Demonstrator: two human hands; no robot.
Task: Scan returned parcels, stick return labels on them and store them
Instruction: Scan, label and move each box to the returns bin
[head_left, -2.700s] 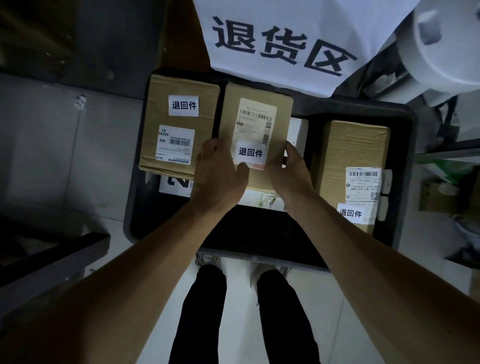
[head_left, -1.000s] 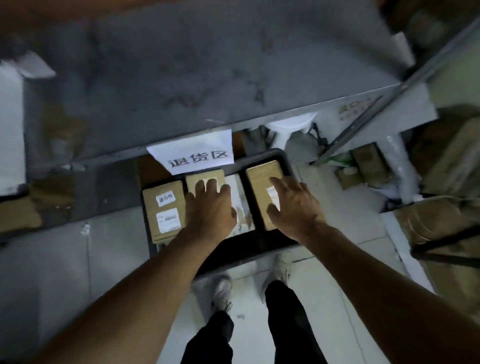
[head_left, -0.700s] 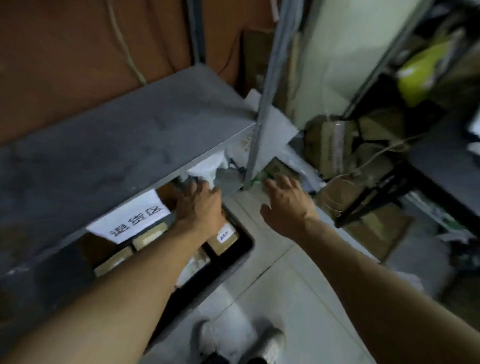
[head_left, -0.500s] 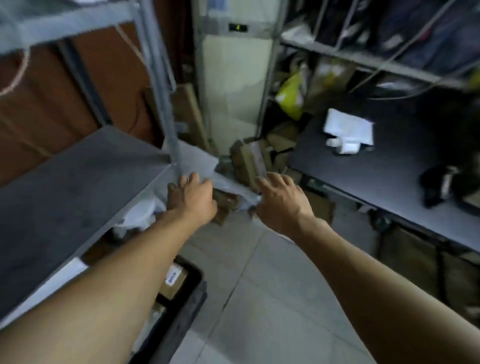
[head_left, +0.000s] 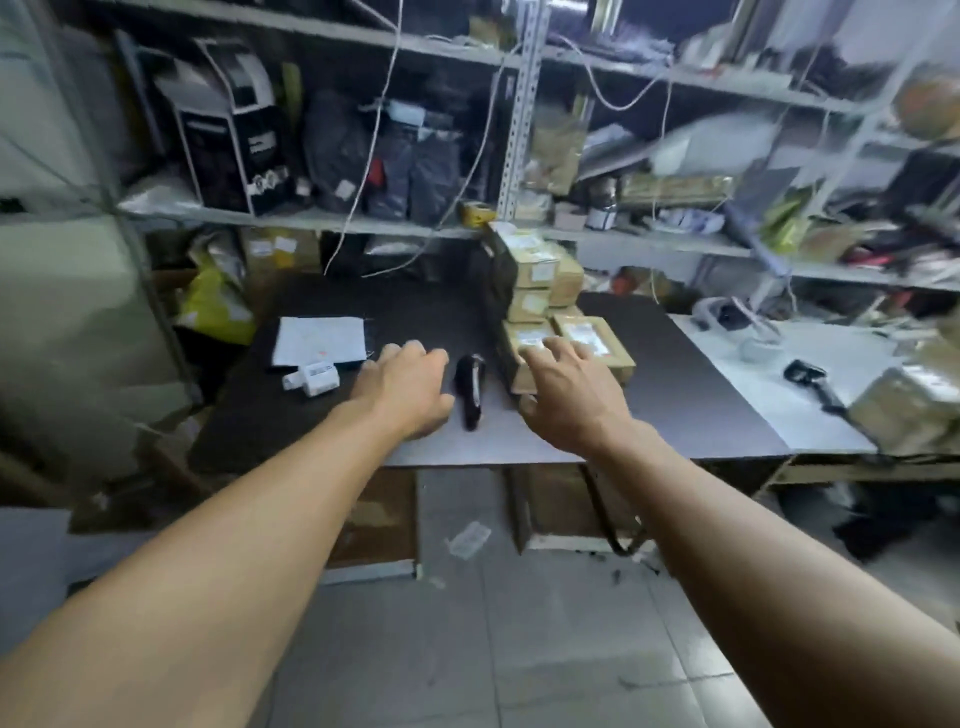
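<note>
A dark table stands ahead of me. A stack of brown parcels with white shipping labels rises at its middle, and two more parcels lie flat in front of the stack. A black handheld scanner lies on the table between my hands. A sheet of white return labels and a small white box lie to the left. My left hand and my right hand both reach forward with relaxed fingers and hold nothing.
Metal shelves crammed with boxes, bags and cables stand behind the table. A white table with another black scanner and a wrapped parcel adjoins at right. Cardboard boxes sit under the table; grey floor tiles lie below me.
I let go of the labelled parcel in the black floor tray, rose and turned right. The view swung from the tray to the dark table, with both hands empty.
</note>
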